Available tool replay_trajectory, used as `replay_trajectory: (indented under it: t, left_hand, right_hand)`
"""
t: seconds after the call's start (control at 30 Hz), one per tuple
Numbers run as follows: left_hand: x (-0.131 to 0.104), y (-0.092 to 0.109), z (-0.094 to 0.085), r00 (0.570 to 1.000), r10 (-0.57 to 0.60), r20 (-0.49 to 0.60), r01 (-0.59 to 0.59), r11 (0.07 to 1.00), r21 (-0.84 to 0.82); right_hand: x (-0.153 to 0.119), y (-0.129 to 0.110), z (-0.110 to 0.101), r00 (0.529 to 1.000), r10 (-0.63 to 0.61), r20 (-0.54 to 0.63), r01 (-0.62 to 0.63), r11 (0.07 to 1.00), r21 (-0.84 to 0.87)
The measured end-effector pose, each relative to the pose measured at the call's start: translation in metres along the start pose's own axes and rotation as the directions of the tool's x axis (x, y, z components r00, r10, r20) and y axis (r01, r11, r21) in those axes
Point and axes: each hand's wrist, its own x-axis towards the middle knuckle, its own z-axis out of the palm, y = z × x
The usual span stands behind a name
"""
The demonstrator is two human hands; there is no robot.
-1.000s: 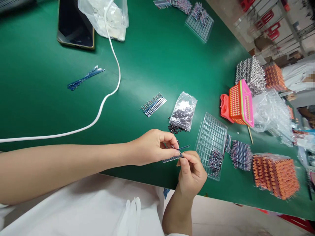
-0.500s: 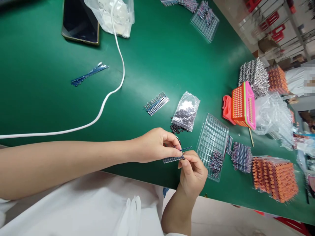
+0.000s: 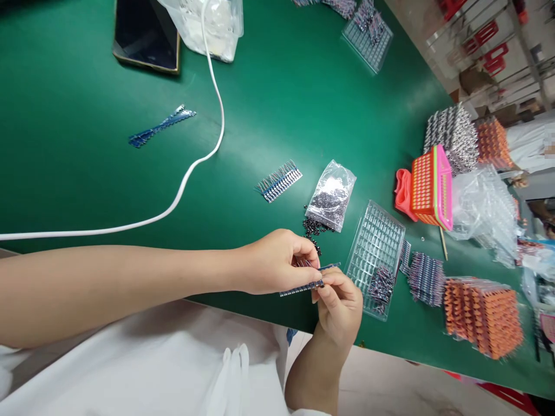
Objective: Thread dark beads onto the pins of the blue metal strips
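My left hand (image 3: 277, 263) holds a blue-and-silver component strip (image 3: 301, 289) between thumb and fingers, near the table's front edge. My right hand (image 3: 340, 300) is pinched at the strip's right end; whatever small piece is between its fingertips is too small to name. Just above the hands are loose dark beads (image 3: 314, 227), spilling beside a clear plastic bag (image 3: 332, 196) of the same beads. Up and to the left of the bag lies another pin strip (image 3: 280, 182). A clear compartment tray (image 3: 375, 237) with a pile of small parts (image 3: 381, 285) sits right of my right hand.
A white cable (image 3: 186, 179) curves across the green table (image 3: 87, 179). Farther back lie a phone (image 3: 147, 34), blue strips (image 3: 160, 127) and a plastic container (image 3: 217, 34). At the right are baskets (image 3: 427, 188), orange stacks (image 3: 483, 318) and a second tray (image 3: 368, 43).
The view has shifted slightly. The held strip has tilted a little and its left end sits lower, with both hands still together at it.
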Motion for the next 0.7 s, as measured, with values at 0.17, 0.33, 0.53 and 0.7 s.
replay_trajectory:
  t: [0.17, 0.33, 0.53, 0.7]
  left_hand:
    - [0.0003, 0.0017, -0.0001, 1.0, -0.004, 0.023, 0.004, 1.0, 0.013]
    - [-0.0004, -0.0009, 0.0, 0.999, -0.006, 0.046, 0.004, 0.999, 0.042]
    - [0.0007, -0.0035, 0.0004, 0.999, -0.004, 0.052, 0.001, 0.998, 0.061]
    - [0.0025, -0.0043, 0.0013, 0.999, 0.005, 0.051, -0.009, 0.997, 0.072]
  right_hand:
    - [-0.0003, 0.0008, -0.0009, 0.999, 0.036, 0.01, -0.036, 0.998, 0.047]
    - [-0.002, 0.0034, -0.0028, 0.998, 0.066, 0.009, -0.067, 0.996, 0.051]
    - [-0.0021, 0.0049, -0.003, 0.998, 0.055, 0.016, -0.055, 0.998, 0.037]
    - [-0.0025, 0.0052, -0.0031, 0.999, 0.041, 0.011, -0.041, 0.999, -0.007]
